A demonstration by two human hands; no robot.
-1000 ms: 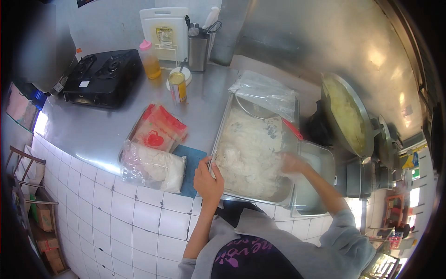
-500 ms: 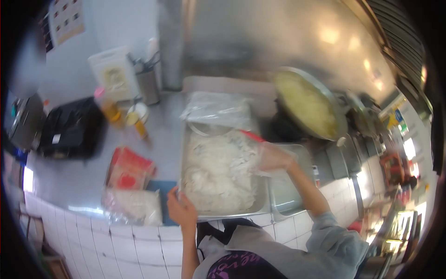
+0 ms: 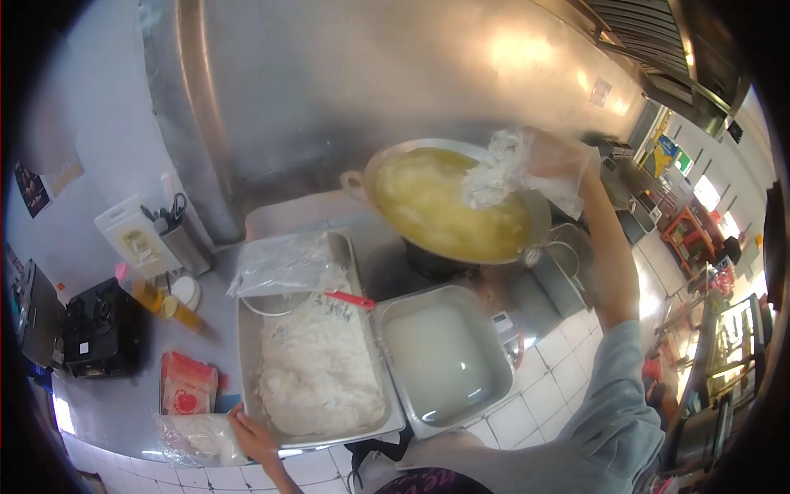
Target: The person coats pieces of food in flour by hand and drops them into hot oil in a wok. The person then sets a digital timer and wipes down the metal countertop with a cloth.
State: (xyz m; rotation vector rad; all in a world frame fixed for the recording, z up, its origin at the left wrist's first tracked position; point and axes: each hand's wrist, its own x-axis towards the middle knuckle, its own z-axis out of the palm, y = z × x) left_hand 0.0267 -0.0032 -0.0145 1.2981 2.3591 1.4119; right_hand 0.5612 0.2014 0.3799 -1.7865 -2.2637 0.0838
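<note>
My right hand (image 3: 555, 156), in a clear plastic glove, is closed on a white floured piece (image 3: 494, 169) above the right part of a large wok (image 3: 539, 226) of bubbling yellow oil (image 3: 436, 202). My left hand (image 3: 253, 436) rests at the near left corner of a metal tray (image 3: 395, 412), fingers on its rim. White flour (image 3: 321, 370) fills much of that tray. A strainer with a red handle (image 3: 351, 300) and a clear plastic bag (image 3: 288, 259) lie across its far end. Beside it stands a metal pan of cloudy liquid (image 3: 444, 354).
At the left are a black stove (image 3: 103, 329), a red packet (image 3: 188, 385), a bag of flour (image 3: 202, 438), a bottle (image 3: 146, 295) and a can (image 3: 181, 313). A utensil holder (image 3: 188, 247) stands by a cutting board (image 3: 136, 235). Metal containers (image 3: 559, 280) sit right of the pan.
The view has swung right. My right hand has risen from the flour tray to over the wok, carrying the floured piece. My left hand stays at the tray's edge.
</note>
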